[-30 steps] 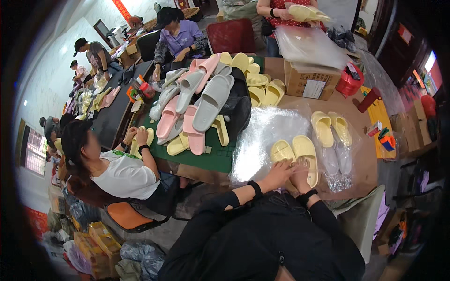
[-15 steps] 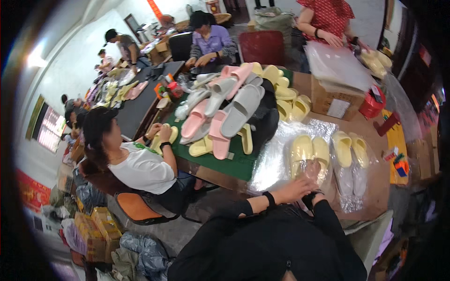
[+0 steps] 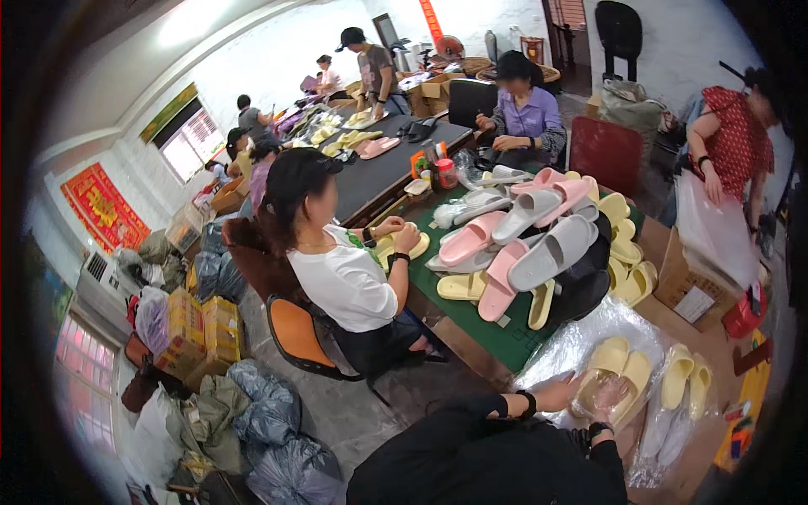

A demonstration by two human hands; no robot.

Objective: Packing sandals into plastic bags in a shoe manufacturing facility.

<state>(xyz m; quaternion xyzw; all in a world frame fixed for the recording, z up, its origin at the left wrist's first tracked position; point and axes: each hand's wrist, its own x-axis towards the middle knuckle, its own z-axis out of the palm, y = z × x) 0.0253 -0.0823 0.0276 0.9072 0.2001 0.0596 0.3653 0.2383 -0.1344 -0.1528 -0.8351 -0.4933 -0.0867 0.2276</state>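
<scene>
A pair of pale yellow slide slippers [image 3: 631,374] lies side by side on the table, toes away from me, with clear plastic around it. My left hand [image 3: 557,394] is at the left edge of that clear plastic bag [image 3: 581,406], its fingers closed on the film. Over the heel ends of the slippers my right hand [image 3: 608,392] reaches with its fingers stretched out, partly blurred by shiny plastic. To the right lies another yellow pair [image 3: 686,383] in a long clear bag. More flat clear bags [image 3: 551,349] are spread beneath and beyond the first pair.
A large pile of grey, pink and yellow slippers [image 3: 526,244] covers the green mat [image 3: 497,341]. Left of me a seated co-worker [image 3: 345,278] handles a yellow slipper. A cardboard box [image 3: 694,282] stands at the far right, beside a person in red [image 3: 728,143].
My view has swung left, so everything appears shifted right and lower. My hands, close together before, are now farther apart, the left at the bag's left edge. The person in red leans over more.
</scene>
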